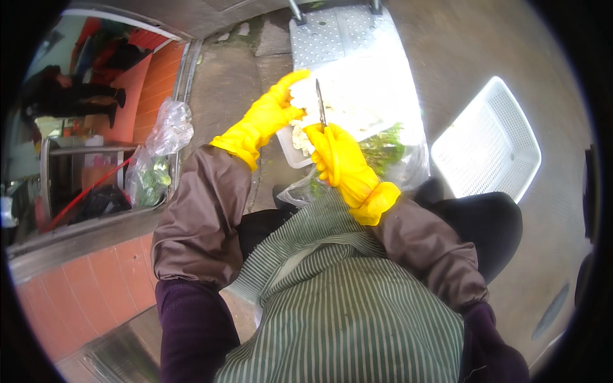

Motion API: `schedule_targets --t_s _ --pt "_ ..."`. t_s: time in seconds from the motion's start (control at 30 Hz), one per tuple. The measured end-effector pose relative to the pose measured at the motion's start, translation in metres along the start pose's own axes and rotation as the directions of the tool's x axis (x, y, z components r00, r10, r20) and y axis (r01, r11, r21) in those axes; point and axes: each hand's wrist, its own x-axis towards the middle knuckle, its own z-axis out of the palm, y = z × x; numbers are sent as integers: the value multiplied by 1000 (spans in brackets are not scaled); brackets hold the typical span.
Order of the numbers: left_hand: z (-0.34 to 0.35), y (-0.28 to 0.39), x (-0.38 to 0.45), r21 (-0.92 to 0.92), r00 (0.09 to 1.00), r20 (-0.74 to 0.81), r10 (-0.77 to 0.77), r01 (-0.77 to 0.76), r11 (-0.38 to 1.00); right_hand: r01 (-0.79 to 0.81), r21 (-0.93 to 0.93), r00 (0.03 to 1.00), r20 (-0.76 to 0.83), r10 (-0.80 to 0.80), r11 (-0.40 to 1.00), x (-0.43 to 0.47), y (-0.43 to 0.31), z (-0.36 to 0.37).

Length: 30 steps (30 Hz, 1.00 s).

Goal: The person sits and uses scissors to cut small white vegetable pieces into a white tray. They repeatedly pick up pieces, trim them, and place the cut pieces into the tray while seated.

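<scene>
My left hand [268, 112] wears a yellow rubber glove; its thumb and fingers curve around the edge of a bright, washed-out pale mass, and glare hides whether it grips anything. In my right hand [337, 160], also gloved in yellow, is a cutting tool with a narrow dark blade [320, 98] pointing away from me; whether it is a knife or scissors is unclear. Pale florets, apparently cauliflower [300, 140], lie below the blade by a white plastic tray [298, 162]. Green leafy stalks [385, 151] in a clear plastic bag [414, 165] sit right of my right hand.
A studded metal ramp or step [318, 36] lies ahead, partly lost in glare. On the floor at right is a white perforated plastic basket [493, 139]. Plastic bags [170, 127], one with green vegetables, rest by the doorway at left. A person [52, 91] is inside the doorway.
</scene>
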Motion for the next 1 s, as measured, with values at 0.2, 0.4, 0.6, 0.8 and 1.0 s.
schedule_targets --t_s 0.2,0.4,0.6,0.8,1.0 --pt "20 -5 -27 -230 985 -164 -44 6 973 54 -239 998 -4 -57 969 -3 -7 5" --pt "38 9 -43 -236 952 -274 -134 69 969 -14 -222 993 -117 -13 975 -6 -7 15" --pt "39 8 -50 -259 991 -125 -36 2 966 30 -162 998 -50 -38 986 -8 -4 7" --pt "9 -2 -28 -556 908 -399 -130 -127 821 157 -191 986 82 -144 969 3 12 -4" --pt "-12 5 -27 -538 854 -490 -172 -142 831 194 -609 971 8 -238 769 -1 16 9"
